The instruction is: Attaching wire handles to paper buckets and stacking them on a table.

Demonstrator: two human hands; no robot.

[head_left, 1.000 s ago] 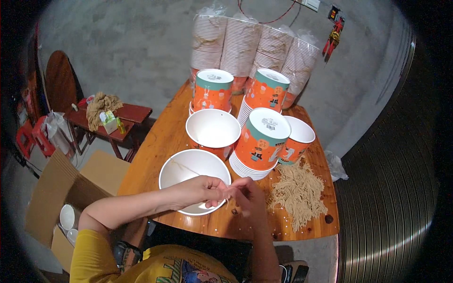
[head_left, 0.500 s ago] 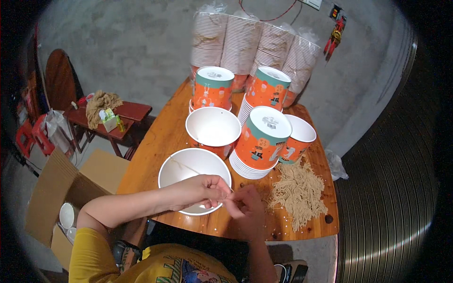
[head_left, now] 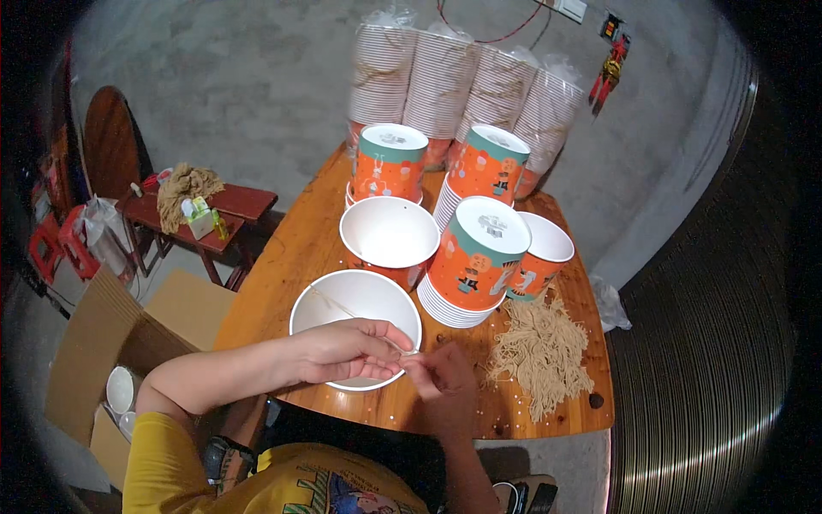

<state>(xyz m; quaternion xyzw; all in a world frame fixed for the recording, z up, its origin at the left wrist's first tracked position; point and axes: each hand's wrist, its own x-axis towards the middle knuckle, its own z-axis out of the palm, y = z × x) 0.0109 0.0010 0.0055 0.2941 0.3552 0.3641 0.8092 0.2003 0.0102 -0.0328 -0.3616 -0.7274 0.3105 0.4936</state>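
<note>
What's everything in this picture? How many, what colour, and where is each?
Table: one, brown, centre
Open tubs: three, white inside, on table
Upside-down tub stacks: three, orange and green, on table
Wrapped stacks: four, mostly white, table's far end
Strand: at least one, beige, across nearest tub
String pile: one, beige, table's right
Cardboard box: one, brown, lower left
Containers: at least two, white, inside box
Bench: at least one, dark red, left
Yarn heap: one, tan, on bench
Stools: at least two, red, far left
Ribbed panel: one, dark, right
Shirt: one, yellow, bottom
Left hand: one, bare, pinching strand over nearest tub
Right hand: one, bare, meeting left hand
</note>
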